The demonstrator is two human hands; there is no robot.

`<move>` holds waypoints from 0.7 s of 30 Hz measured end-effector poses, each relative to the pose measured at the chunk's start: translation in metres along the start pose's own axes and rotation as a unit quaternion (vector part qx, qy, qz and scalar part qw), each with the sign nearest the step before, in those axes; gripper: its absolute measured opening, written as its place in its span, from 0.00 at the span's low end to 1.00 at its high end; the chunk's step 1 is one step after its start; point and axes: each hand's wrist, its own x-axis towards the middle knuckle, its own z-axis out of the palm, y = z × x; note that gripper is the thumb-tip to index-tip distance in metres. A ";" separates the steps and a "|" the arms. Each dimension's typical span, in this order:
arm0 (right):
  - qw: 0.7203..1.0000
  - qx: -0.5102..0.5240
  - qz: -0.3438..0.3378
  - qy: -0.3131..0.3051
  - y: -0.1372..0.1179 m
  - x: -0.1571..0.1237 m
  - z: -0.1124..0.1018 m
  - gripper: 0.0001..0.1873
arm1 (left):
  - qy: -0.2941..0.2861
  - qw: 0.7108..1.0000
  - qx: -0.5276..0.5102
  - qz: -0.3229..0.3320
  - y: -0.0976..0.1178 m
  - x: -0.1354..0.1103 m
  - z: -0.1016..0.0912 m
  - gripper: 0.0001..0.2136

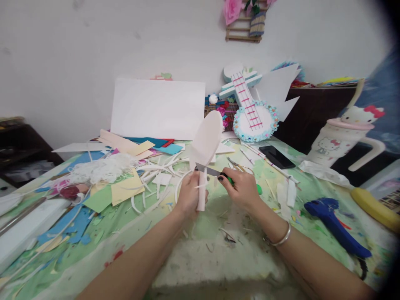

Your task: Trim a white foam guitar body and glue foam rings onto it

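Observation:
My left hand (189, 191) is closed around the narrow handle of a white paddle-shaped foam piece (208, 139), whose rounded end points up and away. In my right hand (242, 187) is a craft knife (208, 170) with a green grip. Its blade lies across the foam piece where the wide part meets the handle. A thin white shaving curls off the handle just below the blade. Behind my right hand lies a pair of scissors (240, 167), partly hidden. White foam strips (162, 177) are scattered left of my left hand.
A blue glue gun (337, 225), black phone (276, 157) and white tumbler (334, 141) occupy the right side. Coloured sheets (126, 189) and tangled white strands (101, 168) cover the left. At the back stand a white board (158, 108) and a decorated foam instrument (250, 104).

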 end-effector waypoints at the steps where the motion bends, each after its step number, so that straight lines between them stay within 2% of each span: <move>1: 1.000 0.000 -0.001 0.003 0.000 0.000 0.000 0.18 | 0.003 1.000 0.003 0.013 0.000 0.000 0.000 0.16; 3: 1.000 0.002 -0.003 0.006 0.001 0.000 0.001 0.18 | 0.008 1.000 0.008 0.027 0.000 0.000 0.001 0.15; 9: 1.000 0.018 -0.012 0.010 0.001 0.000 -0.001 0.18 | -0.003 0.998 -0.033 -0.050 0.011 -0.004 0.004 0.13; 11: 0.999 0.032 -0.007 0.013 0.002 0.001 -0.001 0.18 | 0.002 0.998 -0.036 -0.053 0.012 -0.001 0.000 0.13; 12: 0.999 0.040 0.005 0.020 0.002 0.002 -0.001 0.18 | 0.018 0.999 -0.022 -0.031 0.012 0.002 -0.002 0.13; 14: 0.996 0.064 0.042 0.038 0.004 0.004 0.000 0.19 | 0.069 0.996 0.035 0.053 0.008 0.010 -0.010 0.13; 17: 0.984 0.122 0.104 0.072 0.008 0.007 0.000 0.19 | 0.135 0.960 0.149 0.197 0.002 0.021 -0.021 0.14; 19: 0.973 0.158 0.139 0.094 0.010 0.009 0.000 0.19 | 0.147 0.930 0.219 0.257 0.000 0.024 -0.024 0.14; 21: 0.961 0.189 0.164 0.116 0.012 0.011 0.000 0.18 | 0.124 0.914 0.263 0.282 0.000 0.023 -0.024 0.13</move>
